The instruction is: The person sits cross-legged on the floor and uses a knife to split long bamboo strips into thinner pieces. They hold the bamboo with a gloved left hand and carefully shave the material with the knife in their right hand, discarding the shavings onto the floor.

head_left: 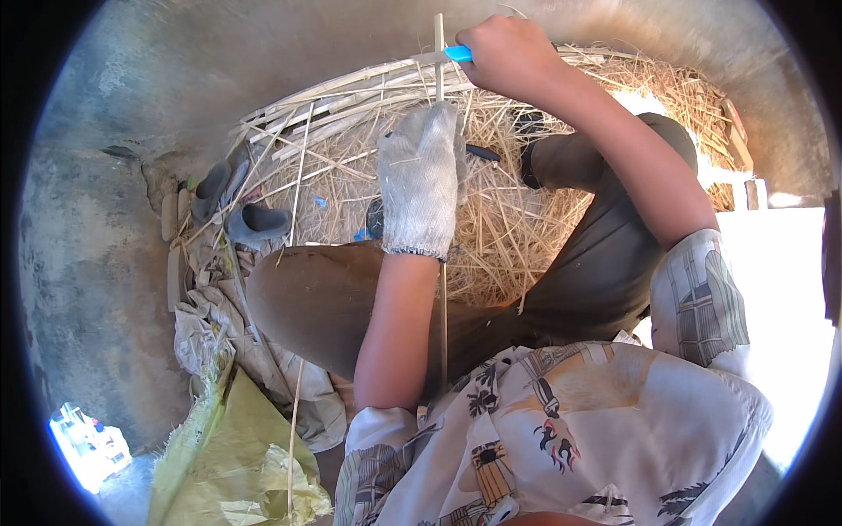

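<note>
My left hand, in a whitish knitted glove, is closed around a long thin pale strip that looks like split bamboo. The strip stands out beyond the glove at the far side and runs back under my left forearm to my lap. In my bare right hand is a knife with a bright blue handle. Its narrow blade points left and crosses the strip just beyond the glove. The right fingers are wrapped round the handle, which is mostly hidden by them.
Several long pale strips lie along the curved wall at the back. Curly shavings cover the floor between my legs. Dark shoes lie at the left, near crumpled cloth and a yellow-green sack. A dark-handled tool rests beside the glove.
</note>
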The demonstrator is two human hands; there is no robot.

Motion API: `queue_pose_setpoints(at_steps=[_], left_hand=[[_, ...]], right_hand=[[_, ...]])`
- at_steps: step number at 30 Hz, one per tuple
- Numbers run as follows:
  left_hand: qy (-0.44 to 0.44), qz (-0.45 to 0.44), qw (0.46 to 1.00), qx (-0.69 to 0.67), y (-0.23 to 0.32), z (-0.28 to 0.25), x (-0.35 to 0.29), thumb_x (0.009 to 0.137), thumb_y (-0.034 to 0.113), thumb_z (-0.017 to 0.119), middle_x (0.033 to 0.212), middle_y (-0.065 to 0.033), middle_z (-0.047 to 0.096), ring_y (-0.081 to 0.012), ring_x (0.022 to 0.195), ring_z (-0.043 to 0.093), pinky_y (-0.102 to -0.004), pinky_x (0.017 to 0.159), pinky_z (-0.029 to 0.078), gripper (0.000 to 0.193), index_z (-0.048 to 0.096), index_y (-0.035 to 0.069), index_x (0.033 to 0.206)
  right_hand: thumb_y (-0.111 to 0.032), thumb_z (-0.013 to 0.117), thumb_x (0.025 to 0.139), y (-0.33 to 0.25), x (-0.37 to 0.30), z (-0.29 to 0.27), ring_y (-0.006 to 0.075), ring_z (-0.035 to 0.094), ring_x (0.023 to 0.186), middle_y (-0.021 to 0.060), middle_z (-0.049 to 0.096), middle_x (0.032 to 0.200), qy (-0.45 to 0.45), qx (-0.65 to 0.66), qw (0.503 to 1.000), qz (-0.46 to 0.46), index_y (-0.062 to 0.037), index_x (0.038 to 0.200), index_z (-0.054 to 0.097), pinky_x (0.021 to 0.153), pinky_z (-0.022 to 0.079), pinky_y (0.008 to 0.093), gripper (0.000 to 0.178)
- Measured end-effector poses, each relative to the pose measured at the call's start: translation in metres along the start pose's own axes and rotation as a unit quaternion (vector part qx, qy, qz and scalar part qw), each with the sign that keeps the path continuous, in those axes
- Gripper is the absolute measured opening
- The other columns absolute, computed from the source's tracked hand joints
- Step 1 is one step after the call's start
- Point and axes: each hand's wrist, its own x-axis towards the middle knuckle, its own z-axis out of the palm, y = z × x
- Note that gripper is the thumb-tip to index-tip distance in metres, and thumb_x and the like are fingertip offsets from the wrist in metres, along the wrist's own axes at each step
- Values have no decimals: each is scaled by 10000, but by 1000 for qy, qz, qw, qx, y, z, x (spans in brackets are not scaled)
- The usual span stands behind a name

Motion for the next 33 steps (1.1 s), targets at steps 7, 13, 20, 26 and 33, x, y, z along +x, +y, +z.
queue_pose_setpoints(at_steps=[7, 13, 20, 26, 33], left_hand=[[28, 138, 982, 124, -24, -3, 10, 998, 237, 578, 687, -87, 594, -183, 604, 596, -356, 546, 468, 266, 656, 4, 896], [3, 256, 932, 257, -18, 16, -14, 998, 194, 570, 807, -167, 661, -297, 725, 651, -426, 661, 498, 214, 674, 10, 959], [-83, 247, 942, 213, -35, 26, -12, 999, 158, 539, 846, -114, 615, -255, 728, 614, -382, 632, 493, 174, 646, 22, 1017], [-63, 244, 950, 186, -20, 15, -13, 1025, 227, 546, 851, -94, 624, -214, 732, 602, -346, 625, 462, 227, 663, 32, 1039], [-34, 113, 992, 45, -12, 5, -8, 1031, 299, 557, 775, -48, 604, -117, 694, 548, -302, 646, 445, 297, 695, 36, 1049]], right_hand=[[-223, 664, 845, -2, -8, -1, 356, 671, 662, 165, 662, 681, -7, 12, 1000, 14, -75, 820, 712, 607, 540, 472, 158], [-133, 627, 811, 98, 33, 10, 431, 676, 741, 260, 677, 773, 186, -32, 966, 175, 47, 777, 687, 695, 536, 503, 193], [-155, 655, 790, 88, 3, -58, 432, 670, 718, 271, 677, 763, 193, 151, 951, 187, 83, 776, 656, 676, 525, 478, 239], [-205, 660, 840, 31, -27, -41, 360, 683, 674, 184, 695, 740, 55, 181, 974, 127, -50, 862, 736, 665, 555, 458, 174], [-241, 668, 857, 15, -35, -21, 351, 670, 647, 132, 676, 679, 134, 47, 990, -19, -134, 873, 739, 622, 549, 465, 130]])
